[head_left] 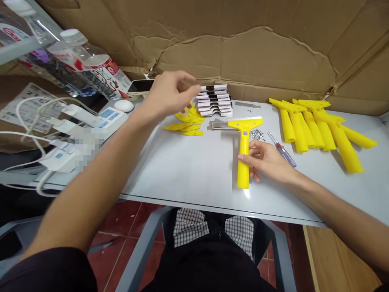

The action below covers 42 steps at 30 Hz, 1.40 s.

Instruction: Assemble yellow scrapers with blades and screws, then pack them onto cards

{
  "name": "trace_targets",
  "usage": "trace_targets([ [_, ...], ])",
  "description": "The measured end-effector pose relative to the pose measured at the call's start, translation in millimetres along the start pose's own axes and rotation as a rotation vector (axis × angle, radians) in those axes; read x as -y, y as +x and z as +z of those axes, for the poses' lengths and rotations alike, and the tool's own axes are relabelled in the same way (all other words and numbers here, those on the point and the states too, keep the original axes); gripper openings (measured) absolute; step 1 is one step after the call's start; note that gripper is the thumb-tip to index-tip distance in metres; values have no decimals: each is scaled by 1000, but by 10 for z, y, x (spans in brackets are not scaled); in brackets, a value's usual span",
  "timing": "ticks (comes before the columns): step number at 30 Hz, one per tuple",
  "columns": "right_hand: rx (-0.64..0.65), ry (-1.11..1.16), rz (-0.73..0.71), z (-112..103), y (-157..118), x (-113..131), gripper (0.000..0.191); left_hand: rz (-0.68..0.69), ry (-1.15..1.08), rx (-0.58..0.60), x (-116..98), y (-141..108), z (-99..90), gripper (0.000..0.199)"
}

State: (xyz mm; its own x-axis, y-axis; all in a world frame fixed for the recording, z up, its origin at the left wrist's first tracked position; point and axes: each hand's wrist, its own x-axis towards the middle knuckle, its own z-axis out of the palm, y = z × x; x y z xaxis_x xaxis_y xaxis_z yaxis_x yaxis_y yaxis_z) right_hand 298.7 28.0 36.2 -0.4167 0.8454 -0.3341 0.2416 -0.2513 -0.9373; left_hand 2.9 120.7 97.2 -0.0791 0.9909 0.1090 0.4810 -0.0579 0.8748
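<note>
My right hand (270, 160) is closed round the handle of a yellow scraper (244, 162), which stands handle toward me with a thin blade edge along its wide head. My left hand (172, 91) hovers over the back left of the table, thumb and fingers apart, with nothing visible in it. Just right of its fingertips is a stack of white-wrapped blades (215, 101) with dark middles. Below that hand lie several yellow plastic clamp pieces (188, 123), partly hidden by it. Flat metal strips (217, 125) lie left of the scraper's head, and small screws (257, 134) are heaped to its right.
A screwdriver (282, 150) lies right of the screws. Several yellow scraper handles (310, 125) are piled at the right. One metal strip (247, 104) rests at the back before a cardboard wall (243, 56). Power strips (63, 158), a phone (141, 86) and bottles (103, 71) crowd the left.
</note>
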Motion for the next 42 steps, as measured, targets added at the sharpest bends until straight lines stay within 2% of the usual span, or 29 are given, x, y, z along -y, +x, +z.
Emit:
trace_targets([
  [4, -11, -13, -2, -40, -10, 12, 51, -147, 60, -4, 123, 484, -11, 46],
  [8, -30, 25, -10, -83, 15, -4, 52, -259, -119, 42, 273, 721, 57, 45],
  [15, -35, 91, -19, -110, 56, -21, 54, -277, -10, 83, 389, 776, 113, 40],
  [21, -37, 67, -22, -105, 65, -22, 54, -280, -138, -18, 444, 859, 151, 42],
  [25, 15, 117, -33, -124, 65, -30, 45, -311, -176, -5, 437, 873, 137, 48],
  [32, 111, 235, -6, -129, 60, -18, 31, -335, -181, 38, 474, 932, 129, 30],
  [37, 73, 215, -48, -111, 60, -25, 29, -392, -294, -23, 536, 1063, 112, 25],
  [42, 6, 188, -94, -96, 67, -19, 42, -380, -328, -48, 566, 1047, 99, 35],
])
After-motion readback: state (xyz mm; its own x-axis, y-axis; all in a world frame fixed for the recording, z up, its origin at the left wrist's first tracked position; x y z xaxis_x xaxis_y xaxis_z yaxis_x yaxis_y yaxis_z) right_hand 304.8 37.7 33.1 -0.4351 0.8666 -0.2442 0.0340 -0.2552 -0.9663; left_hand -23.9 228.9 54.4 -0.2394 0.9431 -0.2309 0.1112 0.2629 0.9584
